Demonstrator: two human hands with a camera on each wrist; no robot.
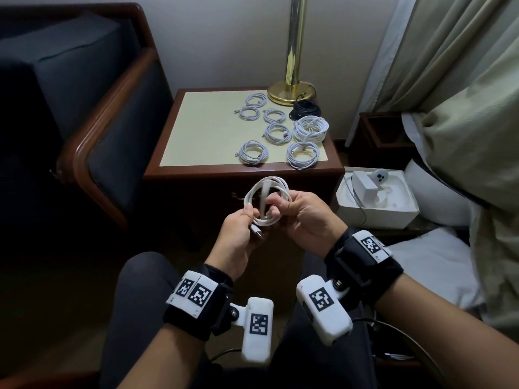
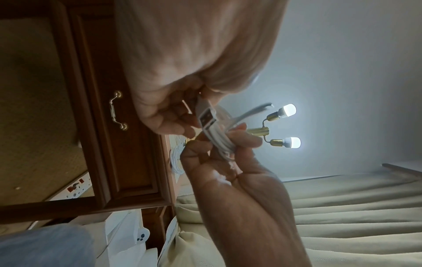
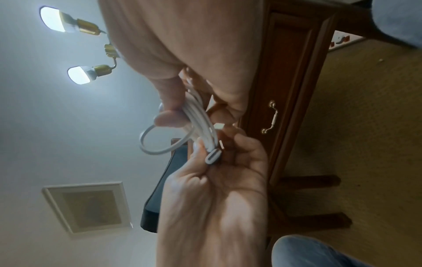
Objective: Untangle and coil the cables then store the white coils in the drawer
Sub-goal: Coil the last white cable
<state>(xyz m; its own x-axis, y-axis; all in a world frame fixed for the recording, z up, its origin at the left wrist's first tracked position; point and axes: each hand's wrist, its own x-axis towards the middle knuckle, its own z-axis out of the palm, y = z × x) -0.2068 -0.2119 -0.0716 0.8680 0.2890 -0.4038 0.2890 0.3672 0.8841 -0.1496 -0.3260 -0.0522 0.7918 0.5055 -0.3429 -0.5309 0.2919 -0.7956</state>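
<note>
Both hands hold one white cable coil (image 1: 266, 199) in front of the nightstand (image 1: 207, 130). My left hand (image 1: 252, 217) pinches the coil's lower left side, and a USB plug (image 1: 257, 233) sticks out below it. My right hand (image 1: 276, 206) grips the right side, its fingers curled through the loop. In the left wrist view the left hand (image 2: 182, 115) holds the plug (image 2: 206, 117) against the strands. The right hand (image 3: 189, 115) clasps the bundled strands (image 3: 198, 115) in the right wrist view. Several finished white coils (image 1: 276, 133) lie on the nightstand. The drawer (image 2: 128, 126) is closed.
A black coil (image 1: 304, 109) lies by the brass lamp base (image 1: 290, 91) at the back right of the top. A dark armchair (image 1: 112, 136) stands on the left. On the right, an open white box (image 1: 376, 197) sits on the floor beside the bed (image 1: 432, 265).
</note>
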